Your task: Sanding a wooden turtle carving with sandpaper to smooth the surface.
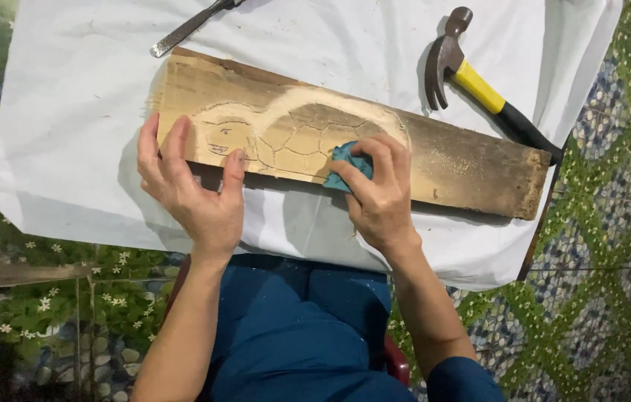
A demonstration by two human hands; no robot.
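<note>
A long wooden plank (472, 160) lies across a white-covered table (70, 112). A turtle shape (293, 134) is carved into its left half, pale against the darker wood. My right hand (379, 190) pinches a small folded teal piece of sandpaper (347, 158) and presses it on the lower edge of the turtle's shell. My left hand (192, 186) rests on the plank's near left edge beside the turtle's head, fingers spread, thumb on the wood.
A claw hammer (479, 85) with a yellow and black handle lies at the back right. A metal chisel (189, 28) lies at the back, past the plank's left end. Patterned floor tiles (613, 223) show to the right. My blue-trousered lap is below the table edge.
</note>
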